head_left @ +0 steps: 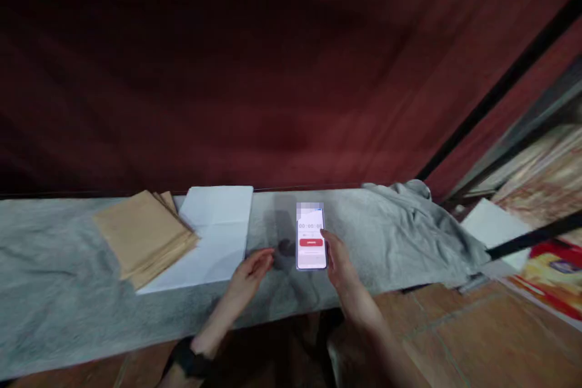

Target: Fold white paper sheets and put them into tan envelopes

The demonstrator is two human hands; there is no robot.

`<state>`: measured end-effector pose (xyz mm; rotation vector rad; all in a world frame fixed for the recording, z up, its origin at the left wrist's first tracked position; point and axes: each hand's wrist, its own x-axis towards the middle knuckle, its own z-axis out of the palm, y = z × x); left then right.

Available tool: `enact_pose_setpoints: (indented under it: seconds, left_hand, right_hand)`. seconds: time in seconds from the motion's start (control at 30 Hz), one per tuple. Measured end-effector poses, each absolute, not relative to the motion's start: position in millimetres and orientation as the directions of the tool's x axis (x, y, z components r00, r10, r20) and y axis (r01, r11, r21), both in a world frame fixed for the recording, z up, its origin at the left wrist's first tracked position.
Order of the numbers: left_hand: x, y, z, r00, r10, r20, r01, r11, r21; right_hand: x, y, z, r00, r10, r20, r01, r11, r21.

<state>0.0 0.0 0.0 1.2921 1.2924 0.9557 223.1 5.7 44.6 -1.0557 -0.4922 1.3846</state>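
A lit smartphone stands almost upright over the grey cloth, its screen facing me. On the screen are timer digits reading about 00:00:00 and a red button. My right hand grips the phone by its right edge, the thumb at the front and the other fingers mostly hidden behind it. My left hand hovers left of the phone, apart from it, holding nothing, its fingers loosely bent and not closed. A black watch is on my left wrist. White paper sheets with crease lines lie just beyond my left hand.
A stack of brown paper envelopes or bags overlaps the white sheets. Grey cloth covers the long table and bunches up at the right end. A dark red curtain hangs behind. Black metal bars and a colourful printed sheet are at the right.
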Motion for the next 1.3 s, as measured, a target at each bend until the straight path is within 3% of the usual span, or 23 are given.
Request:
enact_pose_setpoints:
  seconds: [0.13,0.37,0.5,0.6,0.73,0.83,0.97,1.3]
  left_hand:
    - [-7,2,0,0.082,0.994,-0.067,0.260,0.043,0.965]
    - [-11,1,8,0.101,0.991,0.087,0.487,-0.126,0.864]
    - [-19,7,12,0.103,0.969,0.224,0.644,-0.236,0.728]
    - [-29,11,13,0.087,0.957,0.275,0.808,-0.229,0.542]
    - [-39,12,11,0.013,0.983,0.183,0.975,-0.053,0.217]
    - [-41,11,8,-0.004,0.997,0.083,0.997,-0.002,0.075]
    - [-39,13,4,0.016,0.999,0.047,1.000,-0.017,0.011]
    - [-38,15,2,0.038,0.998,0.045,0.999,-0.037,-0.017]
  right_hand:
    - [224,7,43,0.169,0.952,-0.256,-0.546,-0.126,-0.828]
    - [228,28,25,0.167,0.925,-0.343,-0.534,-0.207,-0.820]
    - [233,36,23,0.174,0.923,-0.343,-0.524,-0.208,-0.826]
    - [244,41,27,0.189,0.933,-0.307,-0.498,-0.179,-0.849]
    - [265,46,29,0.232,0.942,-0.242,-0.453,-0.115,-0.884]
    - [279,50,29,0.287,0.928,-0.239,-0.429,-0.098,-0.898]
    - [287,53,29,0.308,0.914,-0.264,-0.463,-0.098,-0.881]
    - [291,49,27,0.376,0.884,-0.277,-0.439,-0.094,-0.894]
